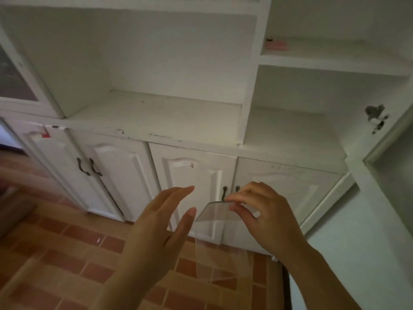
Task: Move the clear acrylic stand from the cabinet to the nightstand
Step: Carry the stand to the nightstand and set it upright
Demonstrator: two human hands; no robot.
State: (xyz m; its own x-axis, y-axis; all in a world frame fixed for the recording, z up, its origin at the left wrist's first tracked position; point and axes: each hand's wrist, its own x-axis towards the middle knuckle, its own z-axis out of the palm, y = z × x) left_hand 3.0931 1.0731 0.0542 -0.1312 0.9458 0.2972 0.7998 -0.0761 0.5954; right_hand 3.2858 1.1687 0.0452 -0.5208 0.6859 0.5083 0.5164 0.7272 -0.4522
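Note:
The clear acrylic stand (215, 222) hangs in the air in front of the white cabinet (156, 121), below its open shelf. It is see-through, with a bent top edge; its lower part reaches down over the tiled floor. My right hand (263, 211) pinches the stand's top edge between thumb and fingers. Just left of the stand is my left hand (165, 222), fingers spread, palm towards it and not touching it. No nightstand is in view.
The cabinet has closed lower doors with dark handles (230, 192) right behind the stand. A pink object (277, 45) lies on an upper right shelf. A glass door (13, 79) stands at the far left. Red-brown floor tiles (67, 253) lie below.

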